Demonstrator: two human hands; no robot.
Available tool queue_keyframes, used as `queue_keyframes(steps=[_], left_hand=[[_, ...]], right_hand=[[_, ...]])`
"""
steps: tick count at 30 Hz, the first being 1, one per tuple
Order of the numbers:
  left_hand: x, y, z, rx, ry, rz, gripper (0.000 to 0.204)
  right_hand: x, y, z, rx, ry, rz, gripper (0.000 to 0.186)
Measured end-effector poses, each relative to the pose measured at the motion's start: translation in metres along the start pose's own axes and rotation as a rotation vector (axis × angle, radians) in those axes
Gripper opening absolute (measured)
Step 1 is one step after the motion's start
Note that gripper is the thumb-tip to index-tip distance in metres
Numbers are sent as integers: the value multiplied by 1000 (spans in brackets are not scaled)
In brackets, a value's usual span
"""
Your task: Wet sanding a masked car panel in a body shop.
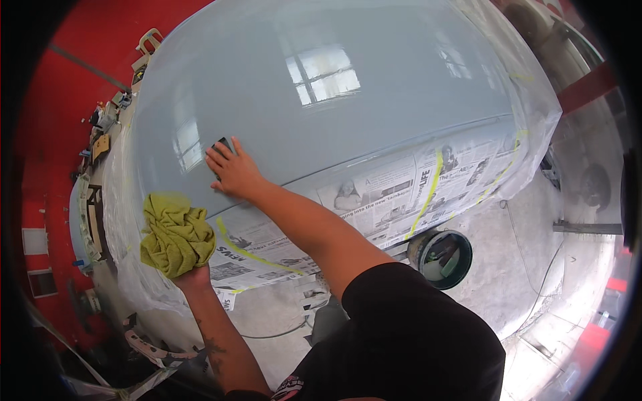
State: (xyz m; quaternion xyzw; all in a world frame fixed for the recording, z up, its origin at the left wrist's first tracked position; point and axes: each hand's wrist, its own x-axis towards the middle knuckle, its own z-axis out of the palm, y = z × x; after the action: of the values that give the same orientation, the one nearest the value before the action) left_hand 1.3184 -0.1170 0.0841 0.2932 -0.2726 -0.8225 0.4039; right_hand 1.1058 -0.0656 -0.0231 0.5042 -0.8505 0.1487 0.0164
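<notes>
Head | right hand [233,170] flat pressing one dark pad [222,145] | left hand [194,275] clutching one yellow-green cloth [175,234]

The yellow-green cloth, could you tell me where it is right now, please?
In the head view it sits lower left, bunched in the left hand, the yellow-green cloth resting against the masked edge of the pale grey panel, below and left of the right hand.
</notes>
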Motion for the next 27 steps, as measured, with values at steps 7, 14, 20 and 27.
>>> queue_keyframes(steps=[7,14,20,27], left_hand=[[-5,88,-115,214,-422,-150,64],[-95,89,-174,146,296,98,66],[-89,-2,-73,41,397,48,64],[-92,-9,-84,159,-204,-89,66]], right_hand=[[-137,295,-122,-173,114,812,75],[-121,329,-132,-158,149,957,77],[29,47,-27,58,13,95,74],[40,140,-51,14,22,16,66]])
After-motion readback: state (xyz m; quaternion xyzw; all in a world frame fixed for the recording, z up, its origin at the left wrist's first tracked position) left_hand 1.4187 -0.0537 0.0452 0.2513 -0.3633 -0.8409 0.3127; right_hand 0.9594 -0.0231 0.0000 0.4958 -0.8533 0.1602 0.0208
